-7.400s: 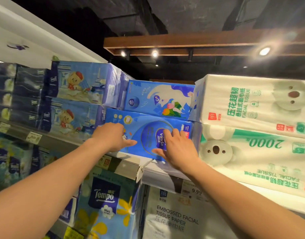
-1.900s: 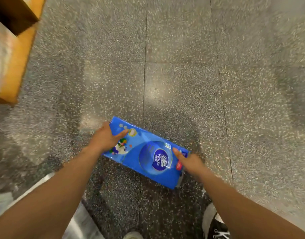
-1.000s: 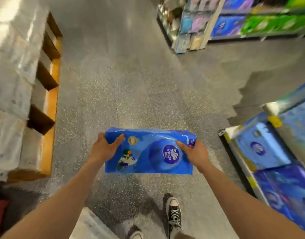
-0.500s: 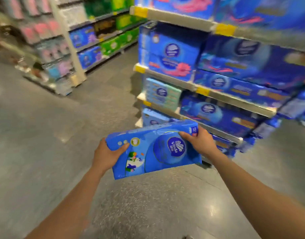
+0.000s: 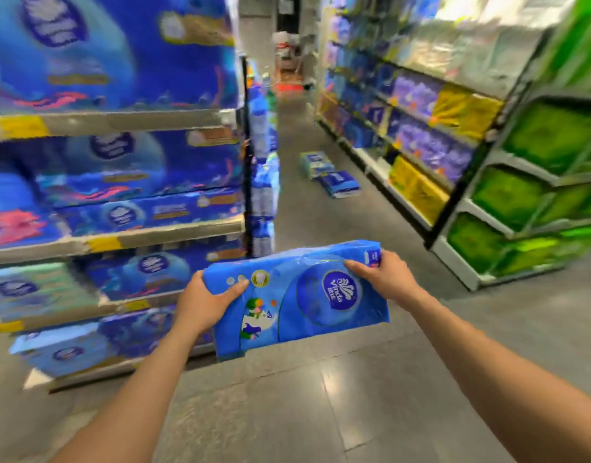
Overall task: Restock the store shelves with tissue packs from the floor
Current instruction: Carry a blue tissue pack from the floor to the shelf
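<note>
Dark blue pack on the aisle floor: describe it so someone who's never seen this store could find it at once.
Look down the aisle floor to the yellow packs shelved low on the right. Two packs lie on the floor there. Yours is the nearer, dark blue pack, not the paler pack behind it.

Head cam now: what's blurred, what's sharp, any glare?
Head view: left shelves smeared by motion blur, edges jagged; Vinda tissue pack, left hand and right hand are sharp; soft glare patch on the floor below the pack; green shelves at right blurred too.
</note>
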`<state>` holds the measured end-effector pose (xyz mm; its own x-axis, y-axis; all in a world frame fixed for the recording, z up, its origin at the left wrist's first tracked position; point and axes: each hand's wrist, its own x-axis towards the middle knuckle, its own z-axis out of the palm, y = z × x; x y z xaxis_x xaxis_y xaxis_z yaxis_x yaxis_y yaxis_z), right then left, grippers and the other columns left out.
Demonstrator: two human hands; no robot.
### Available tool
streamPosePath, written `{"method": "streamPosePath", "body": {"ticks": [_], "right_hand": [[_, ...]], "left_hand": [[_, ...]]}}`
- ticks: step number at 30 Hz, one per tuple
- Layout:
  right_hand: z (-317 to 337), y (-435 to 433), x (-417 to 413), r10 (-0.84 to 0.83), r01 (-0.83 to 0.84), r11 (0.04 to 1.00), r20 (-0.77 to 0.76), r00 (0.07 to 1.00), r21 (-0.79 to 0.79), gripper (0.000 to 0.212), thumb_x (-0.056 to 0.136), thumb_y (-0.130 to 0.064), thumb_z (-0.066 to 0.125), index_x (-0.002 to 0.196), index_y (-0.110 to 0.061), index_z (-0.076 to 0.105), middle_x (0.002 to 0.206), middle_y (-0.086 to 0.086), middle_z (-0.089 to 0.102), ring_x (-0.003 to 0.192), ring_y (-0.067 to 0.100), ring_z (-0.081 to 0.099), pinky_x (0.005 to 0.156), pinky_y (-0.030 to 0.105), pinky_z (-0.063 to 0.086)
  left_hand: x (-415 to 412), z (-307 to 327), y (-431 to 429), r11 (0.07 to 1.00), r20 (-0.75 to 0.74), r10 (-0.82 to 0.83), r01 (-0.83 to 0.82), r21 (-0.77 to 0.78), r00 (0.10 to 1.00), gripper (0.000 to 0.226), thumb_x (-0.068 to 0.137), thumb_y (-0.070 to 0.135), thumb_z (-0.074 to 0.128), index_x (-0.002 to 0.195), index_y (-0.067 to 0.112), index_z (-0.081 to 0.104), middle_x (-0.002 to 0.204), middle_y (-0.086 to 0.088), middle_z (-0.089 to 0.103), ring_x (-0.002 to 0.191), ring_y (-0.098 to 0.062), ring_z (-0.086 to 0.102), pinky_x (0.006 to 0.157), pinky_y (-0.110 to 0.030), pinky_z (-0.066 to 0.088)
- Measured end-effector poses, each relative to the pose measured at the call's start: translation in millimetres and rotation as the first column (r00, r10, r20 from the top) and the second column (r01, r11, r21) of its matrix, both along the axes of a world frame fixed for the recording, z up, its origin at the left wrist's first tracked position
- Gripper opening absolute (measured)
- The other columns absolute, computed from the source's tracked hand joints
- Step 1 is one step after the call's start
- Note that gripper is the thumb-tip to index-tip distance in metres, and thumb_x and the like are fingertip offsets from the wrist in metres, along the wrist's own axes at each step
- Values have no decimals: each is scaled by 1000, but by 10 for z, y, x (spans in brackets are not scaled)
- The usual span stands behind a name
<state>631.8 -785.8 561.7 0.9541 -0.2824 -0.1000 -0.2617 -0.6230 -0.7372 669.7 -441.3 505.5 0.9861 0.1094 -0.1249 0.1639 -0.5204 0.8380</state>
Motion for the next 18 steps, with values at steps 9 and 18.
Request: {"method": "streamPosePath", "body": {"ticks": [9,18], "right_hand": [[149,-1897,538,-220,217,974,45,974,61,38,71,-48,88,100,-26,78,91,-10,79,87,9,74,83,37,60],[107,-3298,2144,-368,353,925,103,924,140,27,74,-44,86,90,-29,71,90,-7,77,80,10,74,71,35,62]], "left_hand": [[1405,329,-2142,977,43,-212,211,31,976,58,66,59,85,105,22,63,97,8,67,85,-14,62,69,-32,47],[3529,462,-3693,931,106,-365,360,64,925,58,64,66,83,102,27,61,102,7,69,97,-22,66,81,-40,54]]}}
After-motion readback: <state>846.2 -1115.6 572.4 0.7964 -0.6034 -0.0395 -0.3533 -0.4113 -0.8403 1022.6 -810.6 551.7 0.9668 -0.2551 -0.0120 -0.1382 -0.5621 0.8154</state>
